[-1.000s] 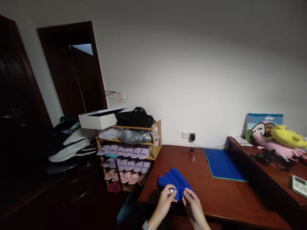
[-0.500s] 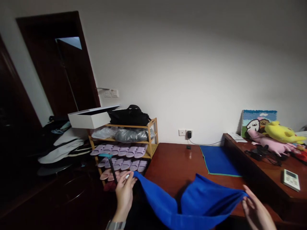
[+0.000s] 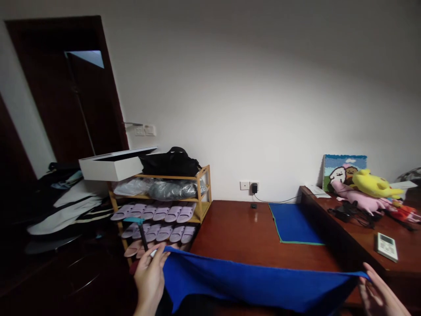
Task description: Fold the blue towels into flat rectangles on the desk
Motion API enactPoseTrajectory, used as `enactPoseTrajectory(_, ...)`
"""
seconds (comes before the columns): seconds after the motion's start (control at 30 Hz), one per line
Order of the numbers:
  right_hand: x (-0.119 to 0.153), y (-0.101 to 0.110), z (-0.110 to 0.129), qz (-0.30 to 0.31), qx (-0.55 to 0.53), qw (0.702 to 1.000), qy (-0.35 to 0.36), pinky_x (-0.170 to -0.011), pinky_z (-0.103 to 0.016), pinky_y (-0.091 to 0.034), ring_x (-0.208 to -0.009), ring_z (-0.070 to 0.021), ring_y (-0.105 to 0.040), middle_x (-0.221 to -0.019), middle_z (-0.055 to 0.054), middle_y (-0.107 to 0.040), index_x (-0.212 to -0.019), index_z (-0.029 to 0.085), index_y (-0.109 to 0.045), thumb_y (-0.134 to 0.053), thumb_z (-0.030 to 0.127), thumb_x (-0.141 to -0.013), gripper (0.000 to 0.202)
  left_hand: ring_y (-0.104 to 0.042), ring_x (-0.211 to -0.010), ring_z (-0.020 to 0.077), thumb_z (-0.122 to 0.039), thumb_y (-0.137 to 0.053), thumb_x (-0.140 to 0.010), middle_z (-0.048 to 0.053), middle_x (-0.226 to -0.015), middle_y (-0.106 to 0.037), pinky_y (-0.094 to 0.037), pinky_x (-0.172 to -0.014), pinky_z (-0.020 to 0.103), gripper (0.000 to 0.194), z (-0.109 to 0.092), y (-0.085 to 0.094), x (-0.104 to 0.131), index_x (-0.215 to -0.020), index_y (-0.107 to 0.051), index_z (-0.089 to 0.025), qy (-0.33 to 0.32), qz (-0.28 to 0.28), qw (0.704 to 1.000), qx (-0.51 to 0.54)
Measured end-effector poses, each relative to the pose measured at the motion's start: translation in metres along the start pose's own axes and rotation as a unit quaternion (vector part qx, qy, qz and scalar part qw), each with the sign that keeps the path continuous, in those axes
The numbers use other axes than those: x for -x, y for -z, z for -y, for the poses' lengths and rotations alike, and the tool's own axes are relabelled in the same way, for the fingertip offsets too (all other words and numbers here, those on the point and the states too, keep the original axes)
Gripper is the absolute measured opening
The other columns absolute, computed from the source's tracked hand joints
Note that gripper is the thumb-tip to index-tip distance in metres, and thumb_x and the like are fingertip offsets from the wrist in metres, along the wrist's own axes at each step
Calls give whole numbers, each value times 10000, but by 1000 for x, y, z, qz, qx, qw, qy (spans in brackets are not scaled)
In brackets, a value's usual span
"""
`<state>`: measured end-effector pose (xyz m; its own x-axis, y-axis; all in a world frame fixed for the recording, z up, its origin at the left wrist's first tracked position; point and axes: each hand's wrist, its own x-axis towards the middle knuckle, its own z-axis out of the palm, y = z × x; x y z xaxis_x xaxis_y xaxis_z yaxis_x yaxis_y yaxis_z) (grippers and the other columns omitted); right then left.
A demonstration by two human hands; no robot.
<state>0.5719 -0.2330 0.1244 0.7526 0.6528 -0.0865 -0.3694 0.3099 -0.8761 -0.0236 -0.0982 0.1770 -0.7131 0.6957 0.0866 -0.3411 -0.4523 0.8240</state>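
Note:
A blue cloth (image 3: 256, 281) is stretched between my two hands, its upper edge nearly straight and its lower part hanging down. My left hand (image 3: 151, 274) pinches its upper left corner. At the far end, my right hand (image 3: 381, 287) grips the upper right corner between thumb and fingers. Part of the cloth's lower edge falls outside the picture. Beyond it, a second blue cloth (image 3: 294, 223) with a green border lies flat on the reddish-brown wooden table (image 3: 230, 224), against the raised section at the right.
Left of the table stands a wooden rack (image 3: 205, 193) with rows of slippers (image 3: 164, 211), a black bag (image 3: 171, 162) and a white box (image 3: 112, 169). Plush toys (image 3: 375, 184), cables and a remote control (image 3: 387, 246) lie on the raised right section. A charger (image 3: 254, 188) is plugged into the wall.
My hands have moved apart, pulling the sagging, folded blue cloth taut along its upper edge. The view has shifted slightly to the right.

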Motion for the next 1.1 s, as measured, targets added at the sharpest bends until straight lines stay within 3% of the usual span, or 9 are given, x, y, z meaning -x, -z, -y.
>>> enactPoseTrajectory(0.17, -29, -22, 21, 37, -71, 996, 27, -752, -123, -618, -954, -147, -709, -1314, -38, -698, -1089, 239, -756, -913, 300, -608, 510, -695, -683, 106, -205, -827, -634, -33, -785, -710, -590, -696, 209, 249, 9, -18, -14, -847, -702, -180, -1, -3, 1000, 12)
enactPoseTrajectory(0.37, -107, -96, 35, 65, -68, 990, -104, -682, -93, -600, -662, -72, -678, -801, 10, -701, -835, 171, -729, -817, 76, -710, 180, -667, -578, 121, -75, -706, -637, -39, -607, -645, -600, -687, 278, 184, 36, -101, -51, -733, -594, -184, 39, 7, 999, 10)
enactPoseTrajectory(0.47, -135, -134, 45, 79, -57, 991, -89, -627, -89, -589, -542, -51, -618, -620, 67, -592, -759, 163, -684, -849, 70, -695, 201, -657, -573, 118, -80, -694, -647, -45, -593, -620, -616, -741, 322, 184, 39, -140, -75, -693, -555, -190, 38, 11, 999, 22)
enactPoseTrajectory(0.53, -145, -149, 55, 92, -64, 992, -64, -625, -88, -585, -542, -50, -613, -612, 70, -592, -776, 163, -687, -884, 103, -672, 231, -676, -621, 125, -113, -707, -662, -38, -644, -643, -623, -792, 343, 167, 32, -154, -86, -734, -576, -188, 20, 24, 999, 37)
enactPoseTrajectory(0.6, -149, -151, 64, 118, -65, 991, -25, -643, -95, -587, -618, -69, -653, -722, 30, -685, -862, 165, -723, -902, 152, -656, 273, -701, -693, 135, -161, -721, -675, -26, -724, -679, -623, -834, 345, 172, 24, -154, -91, -805, -613, -190, -3, 40, 998, 50)
enactPoseTrajectory(0.7, -150, -127, 61, 159, -37, 986, 24, -718, -142, -606, -799, -127, -716, -1006, -37, -773, -1024, 194, -757, -923, 265, -620, 442, -713, -752, 138, -226, -741, -670, -25, -806, -699, -625, -826, 309, 203, 21, -123, -88, -846, -644, -206, -24, 48, 997, 55)
enactPoseTrajectory(0.8, -145, -84, 25, 177, 30, 984, 9, -796, -186, -602, -940, -176, -727, -1148, -52, -769, -1067, 229, -768, -944, 393, -578, 545, -703, -724, 142, -235, -770, -597, -25, -795, -700, -630, -723, 268, 220, 48, -64, -79, -785, -658, -211, 1, 39, 999, 24)
enactPoseTrajectory(0.97, -129, -16, -79, 178, 172, 968, -49, -725, -269, -589, -773, -198, -706, -902, -56, -789, -952, 208, -801, -889, 597, -539, 574, -729, -729, 220, -329, -848, -440, 13, -798, -729, -657, -690, 357, 385, 137, 37, -60, -767, -680, -217, 124, 79, 977, -152)
enactPoseTrajectory(1.1, -121, 15, -137, 158, 245, 955, -45, -614, -295, -538, -630, -191, -641, -689, -36, -724, -817, 188, -794, -826, 654, -476, 579, -742, -746, 283, -535, -904, -316, 9, -743, -712, -666, -678, 416, 572, 176, 72, -55, -739, -681, -220, 103, 128, 949, -268)
